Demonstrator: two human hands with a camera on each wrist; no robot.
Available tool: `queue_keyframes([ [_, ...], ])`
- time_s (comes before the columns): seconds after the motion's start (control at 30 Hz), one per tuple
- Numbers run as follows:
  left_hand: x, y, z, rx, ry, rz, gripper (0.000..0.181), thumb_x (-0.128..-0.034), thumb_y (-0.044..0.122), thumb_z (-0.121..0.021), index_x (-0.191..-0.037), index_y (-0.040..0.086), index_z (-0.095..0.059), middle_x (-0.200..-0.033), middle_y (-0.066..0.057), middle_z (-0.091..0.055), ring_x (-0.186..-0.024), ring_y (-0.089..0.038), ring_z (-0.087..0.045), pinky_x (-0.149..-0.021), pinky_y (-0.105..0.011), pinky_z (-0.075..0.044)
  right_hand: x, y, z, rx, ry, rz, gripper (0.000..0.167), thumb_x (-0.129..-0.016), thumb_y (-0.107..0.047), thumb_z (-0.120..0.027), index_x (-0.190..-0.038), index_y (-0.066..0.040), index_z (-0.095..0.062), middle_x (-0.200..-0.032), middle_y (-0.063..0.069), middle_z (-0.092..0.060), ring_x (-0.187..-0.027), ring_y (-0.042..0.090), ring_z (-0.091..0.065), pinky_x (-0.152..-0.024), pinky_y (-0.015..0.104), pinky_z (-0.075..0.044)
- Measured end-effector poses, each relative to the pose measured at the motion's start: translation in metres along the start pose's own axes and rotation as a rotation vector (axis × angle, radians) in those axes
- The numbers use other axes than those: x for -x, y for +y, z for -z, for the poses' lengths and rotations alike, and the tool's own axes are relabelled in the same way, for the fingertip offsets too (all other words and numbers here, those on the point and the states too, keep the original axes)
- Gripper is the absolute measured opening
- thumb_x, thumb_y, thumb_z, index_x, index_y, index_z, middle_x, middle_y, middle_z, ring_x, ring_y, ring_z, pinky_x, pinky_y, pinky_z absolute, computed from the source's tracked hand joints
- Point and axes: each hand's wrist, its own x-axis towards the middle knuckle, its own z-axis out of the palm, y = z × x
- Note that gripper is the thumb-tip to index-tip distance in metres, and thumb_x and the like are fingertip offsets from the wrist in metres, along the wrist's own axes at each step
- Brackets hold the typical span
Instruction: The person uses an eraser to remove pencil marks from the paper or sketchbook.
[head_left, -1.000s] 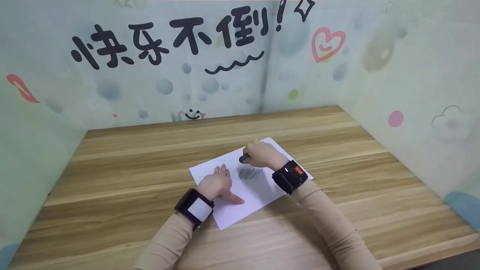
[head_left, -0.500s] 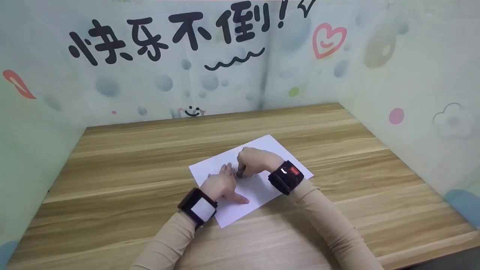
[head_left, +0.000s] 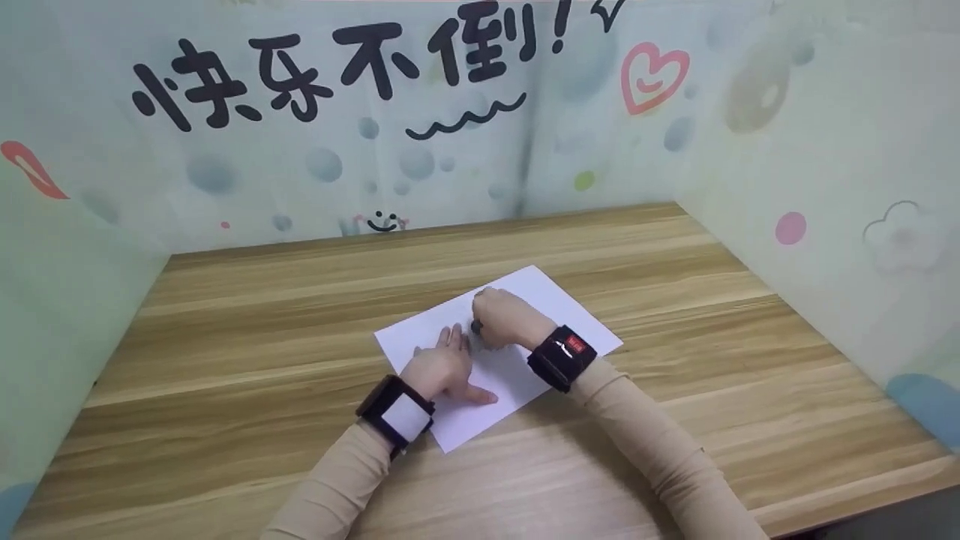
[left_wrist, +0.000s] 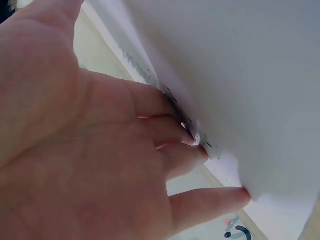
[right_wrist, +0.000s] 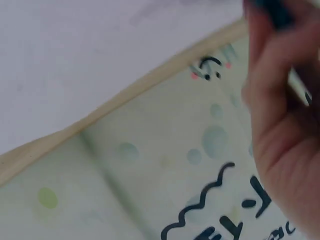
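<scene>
A white sheet of paper (head_left: 544,289) lies at a slant on the wooden table. My left hand (head_left: 442,369) rests on its left part with fingers straight and thumb spread. My right hand (head_left: 510,316) grips a small dark eraser (head_left: 475,327) against the paper, just right of the left fingertips. In the right wrist view the eraser (right_wrist: 278,14) shows dark teal between thumb and fingers, blurred. Black crumbs (left_wrist: 208,144) lie by the left fingertips in the left wrist view, near a grey shaded patch (left_wrist: 134,62). From the head, my right hand hides most of that patch.
The wooden table (head_left: 285,300) extends around the paper on all sides. Printed cloth walls (head_left: 450,172) with black lettering and coloured shapes stand at its back and sides. Black bands (head_left: 562,358) with cameras sit on both wrists.
My right hand came down and left over the shaded patch with the eraser, then shifted slightly up. My left hand slid a little to the right, then stayed put on the paper.
</scene>
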Motion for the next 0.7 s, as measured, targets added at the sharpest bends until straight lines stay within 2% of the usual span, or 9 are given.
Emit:
queue_keyframes([
  [0.07,0.0002,0.0002,0.0000,0.002,-0.002,-0.003,0.106,-0.0817,0.065,-0.058,-0.152,0.000,-0.011,-0.161,-0.017,0.002,-0.150,-0.030,0.000,-0.114,-0.064,-0.019,0.0003,-0.0009,0.0001,0.013,0.007,-0.016,0.005,-0.072,0.002,-0.066,-0.068,0.000,-0.068,-0.067,0.006,-0.061,-0.059,0.012,-0.044,-0.052,0.024,-0.042],
  [0.1,0.0005,0.0005,0.0000,0.007,-0.004,-0.005,0.106,-0.0817,0.065,-0.058,-0.152,0.000,-0.011,-0.161,-0.017,0.002,-0.150,-0.030,0.000,-0.114,-0.064,-0.019,0.0005,-0.0012,0.0006,0.011,-0.017,-0.013,0.004,-0.073,0.001,-0.067,-0.069,0.000,-0.069,-0.067,0.007,-0.062,-0.058,0.012,-0.045,-0.051,0.023,-0.042],
  [0.2,0.0011,0.0011,0.0003,0.009,-0.006,-0.001,0.106,-0.0816,0.065,-0.059,-0.151,0.000,-0.012,-0.161,-0.016,0.002,-0.150,-0.029,0.000,-0.114,-0.063,-0.020,0.0006,-0.0014,0.0031,-0.021,-0.084,0.003,0.010,-0.072,0.002,-0.069,-0.063,-0.002,-0.071,-0.054,0.000,-0.056,-0.051,0.009,-0.042,-0.046,0.019,-0.035],
  [0.3,0.0015,0.0009,0.0013,-0.010,-0.008,0.013,0.106,-0.0820,0.065,-0.057,-0.151,0.000,-0.011,-0.161,-0.015,0.002,-0.150,-0.028,0.000,-0.115,-0.061,-0.021,-0.0010,-0.0006,0.0026,-0.022,-0.035,0.011,0.017,-0.071,0.002,-0.067,-0.055,-0.003,-0.064,-0.049,-0.005,-0.045,-0.048,0.008,-0.039,-0.044,0.017,-0.029],
  [0.4,0.0019,0.0008,0.0013,-0.025,-0.004,0.020,0.106,-0.0823,0.066,-0.056,-0.151,0.000,-0.010,-0.161,-0.015,0.002,-0.150,-0.028,0.000,-0.115,-0.061,-0.022,-0.0019,0.0002,0.0014,-0.016,0.007,0.021,0.015,-0.071,0.002,-0.065,-0.057,-0.004,-0.065,-0.051,-0.004,-0.049,-0.050,0.008,-0.041,-0.046,0.016,-0.030],
  [0.57,0.0031,0.0020,0.0000,-0.026,-0.006,0.005,0.106,-0.0821,0.066,-0.056,-0.151,-0.002,-0.013,-0.161,-0.016,0.000,-0.150,-0.029,-0.002,-0.114,-0.062,-0.023,-0.0011,-0.0007,0.0041,-0.067,-0.124,0.040,0.011,-0.074,0.000,-0.069,-0.065,-0.004,-0.074,-0.053,-0.003,-0.056,-0.048,0.004,-0.042,-0.045,0.014,-0.031],
  [0.63,0.0032,0.0020,0.0002,-0.022,-0.005,0.008,0.106,-0.0821,0.065,-0.057,-0.151,-0.002,-0.012,-0.161,-0.016,0.001,-0.150,-0.029,-0.001,-0.114,-0.062,-0.023,-0.0016,-0.0009,0.0038,-0.076,-0.108,0.042,0.013,-0.074,0.000,-0.067,-0.063,-0.003,-0.073,-0.051,-0.004,-0.052,-0.046,0.004,-0.041,-0.044,0.014,-0.030],
  [0.7,0.0031,0.0016,0.0006,-0.021,-0.005,0.012,0.107,-0.0823,0.065,-0.057,-0.151,-0.002,-0.011,-0.161,-0.016,0.001,-0.150,-0.029,-0.001,-0.114,-0.062,-0.022,-0.0024,-0.0003,0.0017,-0.086,-0.059,0.041,0.014,-0.072,0.001,-0.065,-0.060,-0.003,-0.070,-0.049,-0.004,-0.050,-0.045,0.005,-0.040,-0.043,0.014,-0.030],
])
